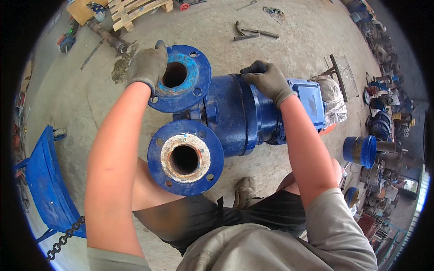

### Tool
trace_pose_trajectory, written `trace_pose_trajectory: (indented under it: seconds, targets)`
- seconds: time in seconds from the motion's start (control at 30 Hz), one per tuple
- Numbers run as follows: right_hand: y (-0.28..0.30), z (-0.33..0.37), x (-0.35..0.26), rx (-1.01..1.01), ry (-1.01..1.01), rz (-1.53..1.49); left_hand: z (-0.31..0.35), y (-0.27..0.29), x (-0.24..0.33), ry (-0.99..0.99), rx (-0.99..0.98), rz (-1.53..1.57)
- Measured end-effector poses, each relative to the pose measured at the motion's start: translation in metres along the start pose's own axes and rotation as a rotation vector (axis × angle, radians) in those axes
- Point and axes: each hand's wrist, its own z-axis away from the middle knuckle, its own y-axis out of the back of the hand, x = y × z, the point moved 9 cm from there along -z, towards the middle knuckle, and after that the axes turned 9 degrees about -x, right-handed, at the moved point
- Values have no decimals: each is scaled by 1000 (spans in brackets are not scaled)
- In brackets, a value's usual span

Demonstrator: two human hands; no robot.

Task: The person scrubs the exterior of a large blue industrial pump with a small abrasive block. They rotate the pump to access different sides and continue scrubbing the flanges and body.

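Observation:
A blue pump (pixel 228 113) with a motor lies in front of me, its body stretching to the right. Two round flanges with bolt holes face up at its left end. The far flange (pixel 201 67) has a light-blue ring round its bore; the near flange (pixel 156 156) has a rusty whitish ring. My left hand (pixel 148 67), in a grey glove, is wrapped round the left rim of the far flange. My gloved right hand (pixel 267 81) has its fingers curled at the far edge of the pump body, beside the blue terminal box (pixel 312 103). Its fingertips are partly hidden.
At the left stands a blue metal frame (pixel 49 180) with a dark chain (pixel 68 237) near it. A blue bucket (pixel 359 151) and many machine parts line the right side. A hammer (pixel 246 31), a wooden pallet (pixel 135 11) and a rusty shaft (pixel 107 37) lie on the far floor.

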Motion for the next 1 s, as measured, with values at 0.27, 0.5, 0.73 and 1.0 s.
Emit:
trace_pose_trajectory:
  seconds: [0.27, 0.5, 0.73, 1.0]
  targets:
    - [-16, 72, 12, 99, 279, -125, -6, 0, 5, -58, 20, -37]
    - [-94, 208, -34, 180, 651, 70, -2, -4, 18, -121, -117, -193]
    - [-109, 197, 9, 320, 466, -1, -3, 2, 6, -67, 6, -92]
    - [-106, 197, -9, 395, 480, 149, -11, -7, 18, -275, 2, -443]
